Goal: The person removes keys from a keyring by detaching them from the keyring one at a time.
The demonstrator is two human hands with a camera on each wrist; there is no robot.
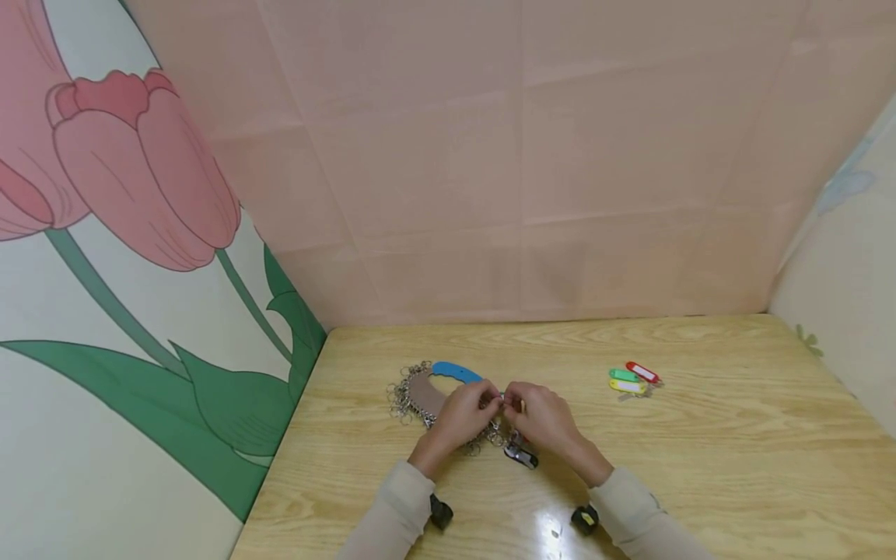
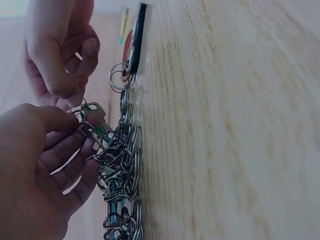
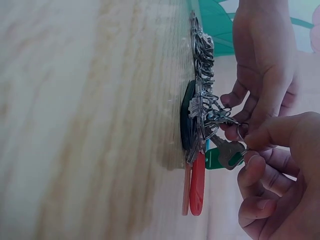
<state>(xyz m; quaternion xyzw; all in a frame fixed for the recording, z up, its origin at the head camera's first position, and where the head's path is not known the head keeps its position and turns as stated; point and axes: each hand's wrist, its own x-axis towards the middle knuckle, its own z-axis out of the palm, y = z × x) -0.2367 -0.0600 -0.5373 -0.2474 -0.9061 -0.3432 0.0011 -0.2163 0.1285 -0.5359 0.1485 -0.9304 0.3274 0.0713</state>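
My left hand (image 1: pixel 462 412) and right hand (image 1: pixel 542 416) meet fingertip to fingertip above a large hoop-shaped key holder (image 1: pixel 456 372) with a blue grip. Many metal clips and split rings (image 1: pixel 402 397) hang round its edge. Between the left thumb and fingers a small split ring (image 2: pixel 85 129) is pinched. The right thumb and forefinger pinch another small ring, from which a metal key (image 3: pixel 227 152) hangs; beside it is a green tag (image 3: pixel 215 159). Whether the two rings are linked cannot be seen. Below the hands lie a black-edged metal item (image 1: pixel 521 455) and a red tag (image 3: pixel 198 185).
On the wooden table (image 1: pixel 735 435), to the right, lie a red key tag (image 1: pixel 642 372), a green key tag (image 1: pixel 623 375) and a yellow key tag (image 1: pixel 627 386) with keys. Behind is a pink wall (image 1: pixel 434 171); a tulip-printed panel (image 1: pixel 147 171) stands at left.
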